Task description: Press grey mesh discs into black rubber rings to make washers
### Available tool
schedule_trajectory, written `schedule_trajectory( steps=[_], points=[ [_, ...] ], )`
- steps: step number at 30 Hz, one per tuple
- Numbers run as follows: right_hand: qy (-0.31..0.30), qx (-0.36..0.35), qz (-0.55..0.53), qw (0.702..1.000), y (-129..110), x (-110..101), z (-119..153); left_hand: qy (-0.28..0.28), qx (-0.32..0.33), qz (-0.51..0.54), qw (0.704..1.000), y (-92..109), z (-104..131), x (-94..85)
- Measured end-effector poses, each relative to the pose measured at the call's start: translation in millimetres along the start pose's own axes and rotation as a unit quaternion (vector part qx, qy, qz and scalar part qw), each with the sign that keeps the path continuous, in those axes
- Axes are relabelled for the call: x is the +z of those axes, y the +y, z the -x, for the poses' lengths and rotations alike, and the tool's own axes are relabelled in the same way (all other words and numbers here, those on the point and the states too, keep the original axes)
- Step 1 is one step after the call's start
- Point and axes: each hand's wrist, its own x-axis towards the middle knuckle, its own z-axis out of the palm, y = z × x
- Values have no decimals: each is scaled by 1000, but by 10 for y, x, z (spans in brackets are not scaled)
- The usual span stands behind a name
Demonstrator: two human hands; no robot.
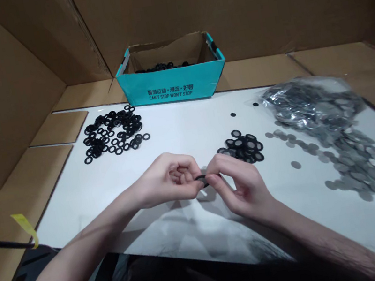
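My left hand (175,178) pinches the left edge of a black rubber ring (201,177) between thumb and forefinger. My right hand (238,182) closes on the ring's other side, its thumb and forefinger tips pressed together there. Greyish material shows inside the ring, but the fingers partly cover it. Just beyond the right hand lies a pile of black rings with grey discs in them (245,145). Farther left is a loose heap of open black rings (115,133). On the right, many thin grey mesh-like discs (358,165) are spread over the white tabletop (178,127).
A turquoise box (173,83) holding black rings stands at the back. A clear plastic bag (310,104) of grey discs lies back right. Two small dark discs (233,114) sit near it. Cardboard walls (241,8) enclose the table. Yellow tape (26,228) hangs on a dark rod at left.
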Motion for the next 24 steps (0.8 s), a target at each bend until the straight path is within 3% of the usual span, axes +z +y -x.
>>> schedule_trajectory(
  steps=[3,6,9,15,21,24],
  points=[
    [12,5,13,1000,-13,46,20,-4,0,-16,1000,-9,-3,-17],
    [60,36,19,997,-25,93,22,59,36,1,998,-62,-18,25],
    [101,61,21,993,-26,103,9,77,60,45,994,-119,-30,88],
    [35,38,17,999,5,33,-19,77,49,28,995,-96,-26,109],
    [43,29,19,998,-21,45,-6,11,24,-47,999,-20,-13,-25],
    [-12,3,41,999,-3,2,-44,4,18,-81,997,-33,-6,-60]
  ],
)
